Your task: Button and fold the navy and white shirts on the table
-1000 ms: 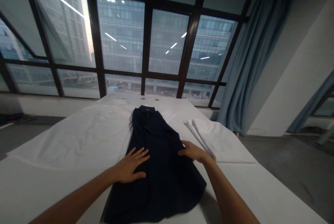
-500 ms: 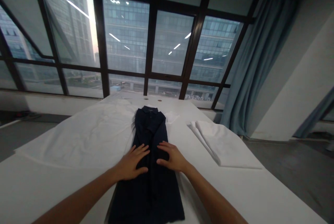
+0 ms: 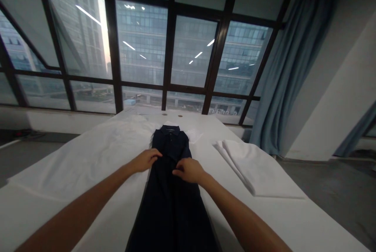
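A dark navy collared shirt (image 3: 173,205) lies lengthwise on the white table, its buttoned collar pointing toward the windows and its sides folded in. My left hand (image 3: 146,159) is closed, thumb and fingers pinching the shirt's cloth at its left edge, below the collar. Opposite it, my right hand (image 3: 189,170) has its fingers curled in a pinch on the cloth near the shirt's middle. The bottom of the shirt runs out of the lower edge of the view.
A sheer white sheet (image 3: 96,158) covers the left of the white table (image 3: 202,121). Folded white cloth (image 3: 261,170) rests on the right. Beyond stand framed windows (image 3: 141,44) and a blue curtain (image 3: 290,83).
Both hands have gone from lying spread on the shirt to pinching its cloth, and have moved up toward the collar. The folded layers under them have shifted.
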